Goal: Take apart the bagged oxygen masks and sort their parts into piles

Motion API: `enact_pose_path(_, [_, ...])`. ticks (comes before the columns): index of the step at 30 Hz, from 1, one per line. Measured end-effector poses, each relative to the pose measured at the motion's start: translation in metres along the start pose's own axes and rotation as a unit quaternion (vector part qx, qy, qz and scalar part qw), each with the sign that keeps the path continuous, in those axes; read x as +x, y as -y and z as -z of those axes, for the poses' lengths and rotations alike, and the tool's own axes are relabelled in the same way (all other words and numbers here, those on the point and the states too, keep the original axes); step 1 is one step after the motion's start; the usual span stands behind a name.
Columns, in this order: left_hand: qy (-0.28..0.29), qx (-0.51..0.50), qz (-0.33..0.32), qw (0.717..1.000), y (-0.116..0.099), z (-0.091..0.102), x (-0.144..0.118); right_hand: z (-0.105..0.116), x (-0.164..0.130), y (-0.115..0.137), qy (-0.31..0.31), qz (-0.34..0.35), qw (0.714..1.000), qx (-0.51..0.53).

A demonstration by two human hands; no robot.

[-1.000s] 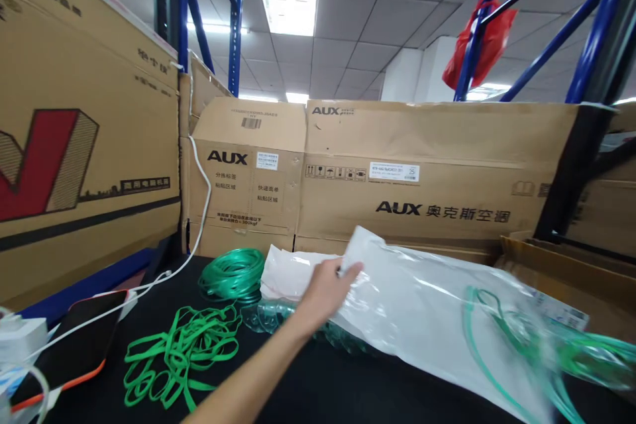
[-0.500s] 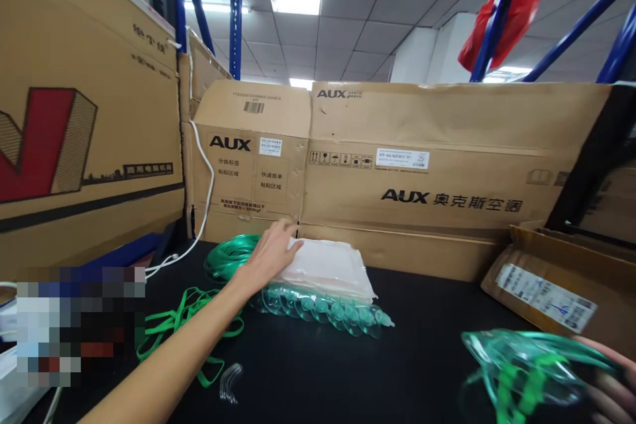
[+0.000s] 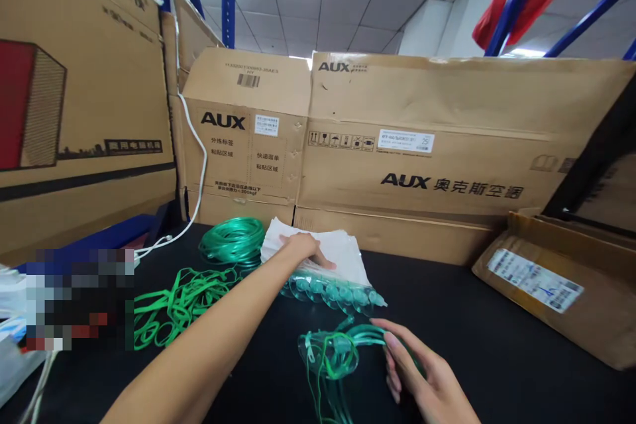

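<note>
Two bare forearms, left grip (image 3: 301, 248), right grip (image 3: 427, 381), no sleeves

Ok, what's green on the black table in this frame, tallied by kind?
Coil of green tubing: 1
Pile of green elastic straps: 1
Row of nested clear-green masks, under the left hand and the stack of white bags: 1
Loose mask with strap and tubing, at the right hand: 1
Total: 4 groups; single straps and masks are too tangled to count.
</note>
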State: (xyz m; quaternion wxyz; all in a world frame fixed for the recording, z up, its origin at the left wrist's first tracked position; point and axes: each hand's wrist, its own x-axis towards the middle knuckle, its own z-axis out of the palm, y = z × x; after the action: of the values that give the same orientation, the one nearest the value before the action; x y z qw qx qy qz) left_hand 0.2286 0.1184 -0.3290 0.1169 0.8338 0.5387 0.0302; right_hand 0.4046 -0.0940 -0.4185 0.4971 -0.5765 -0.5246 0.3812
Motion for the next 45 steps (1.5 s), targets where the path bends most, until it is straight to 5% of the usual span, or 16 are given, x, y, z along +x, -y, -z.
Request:
enact_pose_path(3, [-0.028, 0.010, 0.013, 0.999, -0.011, 0.011, -0.016, 0.004, 0.009, -0.007, 0.005, 0.099, 0.981, -0.169])
enact_pose_path(8, [-0.149, -0.054, -0.083, 0.984, -0.016, 0.014, -0.073, 0.002, 0.011, -0.012, -0.035, 0.288, 0.903, -0.315])
enact_pose_path(13, [-0.140, -0.174, -0.128, 0.966, -0.005, -0.029, -0.148, -0.005, 0.008, 0.003, 0.080, 0.346, 0.847, -0.394])
enact_pose_path(16, [-0.110, -0.270, -0.102, 0.951, 0.007, -0.056, -0.171, -0.010, 0.013, 0.012, 0.162, 0.321, 0.843, -0.399])
enact_pose_path(19, [-0.057, -0.280, -0.107, 0.952, 0.016, -0.061, -0.167, -0.013, 0.020, 0.014, 0.204, 0.299, 0.869, -0.339])
enact_pose_path(27, [0.245, -0.227, -0.178, 0.926, 0.010, -0.033, -0.107, -0.014, 0.025, 0.007, 0.150, 0.255, 0.914, -0.276])
enact_pose_path(35, [0.287, -0.284, -0.222, 0.887, 0.020, -0.044, -0.107, -0.013, 0.025, 0.004, 0.168, 0.276, 0.905, -0.275])
enact_pose_path(45, [0.272, -0.274, -0.233, 0.892, 0.024, -0.047, -0.104, -0.017, 0.025, 0.007, 0.143, 0.296, 0.900, -0.286])
